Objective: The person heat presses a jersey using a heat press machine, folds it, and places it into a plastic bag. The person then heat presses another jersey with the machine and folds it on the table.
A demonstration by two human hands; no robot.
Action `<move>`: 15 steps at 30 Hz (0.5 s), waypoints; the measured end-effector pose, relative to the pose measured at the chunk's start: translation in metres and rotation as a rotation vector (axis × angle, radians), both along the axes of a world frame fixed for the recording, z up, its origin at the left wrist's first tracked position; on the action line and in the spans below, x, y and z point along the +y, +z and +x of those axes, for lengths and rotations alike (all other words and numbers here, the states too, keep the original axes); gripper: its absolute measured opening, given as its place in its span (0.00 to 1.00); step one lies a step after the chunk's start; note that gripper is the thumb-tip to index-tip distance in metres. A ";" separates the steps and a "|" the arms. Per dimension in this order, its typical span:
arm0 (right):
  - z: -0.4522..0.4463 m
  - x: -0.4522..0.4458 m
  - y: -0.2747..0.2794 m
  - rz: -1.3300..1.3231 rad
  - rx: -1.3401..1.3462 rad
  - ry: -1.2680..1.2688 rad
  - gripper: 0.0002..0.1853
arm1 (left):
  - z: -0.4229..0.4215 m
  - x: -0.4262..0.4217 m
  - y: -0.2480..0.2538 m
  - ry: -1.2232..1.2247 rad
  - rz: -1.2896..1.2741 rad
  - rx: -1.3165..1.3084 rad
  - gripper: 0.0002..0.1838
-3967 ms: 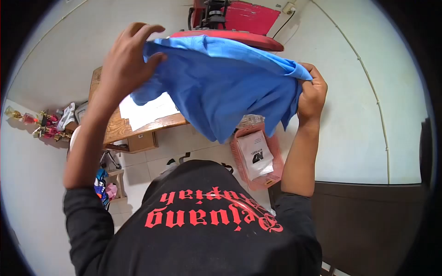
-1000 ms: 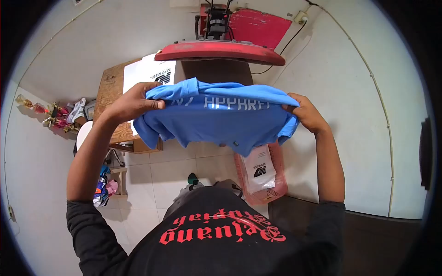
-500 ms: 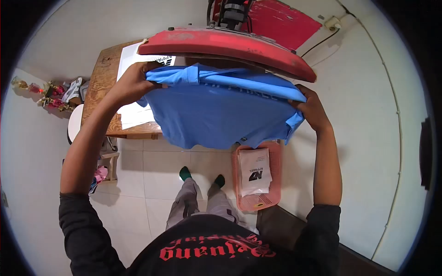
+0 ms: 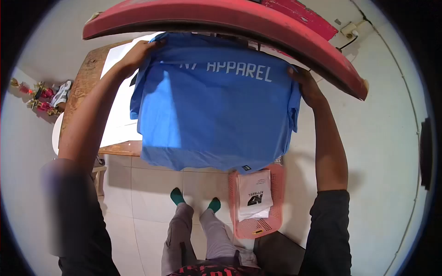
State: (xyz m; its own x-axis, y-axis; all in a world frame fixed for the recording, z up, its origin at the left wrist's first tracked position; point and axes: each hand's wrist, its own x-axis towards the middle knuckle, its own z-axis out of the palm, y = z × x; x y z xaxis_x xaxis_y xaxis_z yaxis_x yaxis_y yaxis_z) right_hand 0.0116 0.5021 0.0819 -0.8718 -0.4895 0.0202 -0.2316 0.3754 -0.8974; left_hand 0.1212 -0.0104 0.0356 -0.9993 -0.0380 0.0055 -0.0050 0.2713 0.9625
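A blue T-shirt (image 4: pixel 216 115) with white "N7 APPAREL" lettering hangs spread between my two hands. My left hand (image 4: pixel 140 54) is closed on the shirt's upper left edge, its fingers partly behind the cloth. At the upper right side, my right hand (image 4: pixel 307 87) pinches the fabric, thumb in front. Just above and behind the shirt is the red curved upper part of a press (image 4: pixel 221 17); its lower parts are hidden behind the cloth. A small dark tag shows near the shirt's bottom edge.
Left of the shirt, a wooden table (image 4: pixel 76 99) bears white sheets (image 4: pixel 113 117). A pink basket (image 4: pixel 278 216) on the tiled floor holds printed white packages (image 4: pixel 254 193). A wall socket (image 4: pixel 350 31) with a plug is at upper right. Trophies (image 4: pixel 41 94) stand at far left.
The shirt's top edge, rolled over before, is now opened out, so the lettering shows. The cloth hangs flatter and fuller. The red press part looks larger and nearer in view.
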 end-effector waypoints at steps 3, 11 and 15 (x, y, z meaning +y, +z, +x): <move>-0.035 -0.002 -0.023 -0.010 -0.228 -0.077 0.28 | -0.026 0.013 -0.006 0.181 -0.197 -0.132 0.20; -0.091 -0.016 -0.062 0.110 0.272 -0.244 0.13 | -0.089 0.006 -0.024 0.365 -0.703 0.062 0.22; -0.127 -0.011 -0.087 0.054 0.296 -0.419 0.11 | -0.124 -0.019 -0.041 0.302 -0.777 0.055 0.22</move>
